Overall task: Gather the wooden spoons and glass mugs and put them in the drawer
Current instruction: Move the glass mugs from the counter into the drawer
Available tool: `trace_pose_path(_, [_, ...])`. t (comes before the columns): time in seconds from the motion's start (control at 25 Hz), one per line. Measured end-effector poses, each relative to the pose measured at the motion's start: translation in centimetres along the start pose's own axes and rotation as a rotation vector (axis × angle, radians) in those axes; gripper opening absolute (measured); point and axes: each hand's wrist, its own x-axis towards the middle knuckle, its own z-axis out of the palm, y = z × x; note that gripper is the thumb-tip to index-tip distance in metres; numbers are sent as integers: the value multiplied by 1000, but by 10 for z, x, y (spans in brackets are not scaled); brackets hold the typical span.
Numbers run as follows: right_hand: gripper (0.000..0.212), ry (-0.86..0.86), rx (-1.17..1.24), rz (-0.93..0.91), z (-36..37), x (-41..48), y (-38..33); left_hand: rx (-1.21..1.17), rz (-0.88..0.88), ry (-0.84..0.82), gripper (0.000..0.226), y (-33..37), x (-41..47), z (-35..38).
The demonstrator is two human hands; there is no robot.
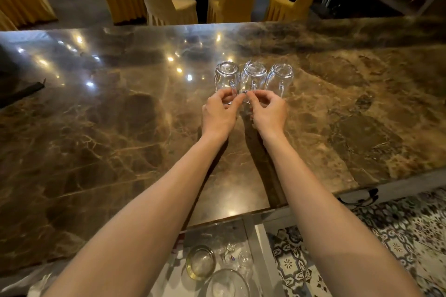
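Note:
Three clear glass mugs stand upside down in a row on the brown marble counter point(120, 152): a left mug point(226, 76), a middle mug point(254, 76) and a right mug point(281, 77), handles toward me. My left hand point(220, 113) pinches the left mug's handle. My right hand point(268, 112) pinches the middle mug's handle, just beside the right mug. An open drawer point(251, 236) below the counter's near edge holds glassware. No wooden spoons are in view.
A glass bowl point(200, 261) and a larger glass dish point(226, 284) lie in the drawer among small glasses. Yellow-covered chairs point(173, 5) stand beyond the counter. A dark object point(21, 93) lies at the left. Patterned floor tiles point(386, 236) show at the lower right.

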Motion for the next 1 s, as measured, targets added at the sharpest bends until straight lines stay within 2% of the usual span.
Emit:
trace_pose_path(0.16, [26,-45,-58,-25,-4,6,-2,36,30,21,26,2,8,-1])
trace_pose_path(0.64, [16,-102,-243,-11,-8,8,-21,126,61,4,16,2,3,-13])
trace_pose_path(1.0, [15,-136,-197,-67,-10,-12,-26,128,86,17,20,-2,-10,-36])
